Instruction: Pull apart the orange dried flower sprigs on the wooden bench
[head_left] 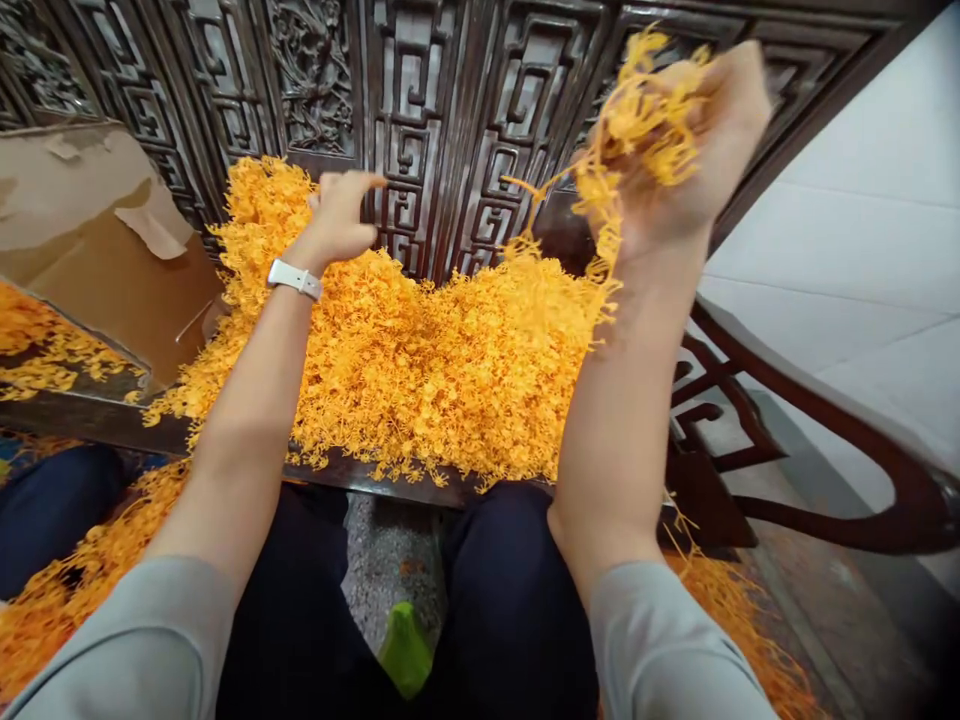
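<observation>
A big heap of small orange plastic sprigs (420, 370) covers a dark carved wooden bench (420, 110). My right hand (697, 160) is raised high above the heap's right side, closed around a clump of the orange sprigs (637, 120), with strands dangling down to the pile. My left hand (341, 215) hovers over the back left of the heap, fingers loosely curled and pointing right, holding nothing that I can see. A white band (295, 279) is on my left wrist.
An open cardboard box (97, 250) stands at the left on the bench, with more orange sprigs (37, 340) beside it and on the floor (67, 590). The bench's curved armrest (825, 440) runs at the right. My dark-trousered knees and a green shoe (405, 650) are below.
</observation>
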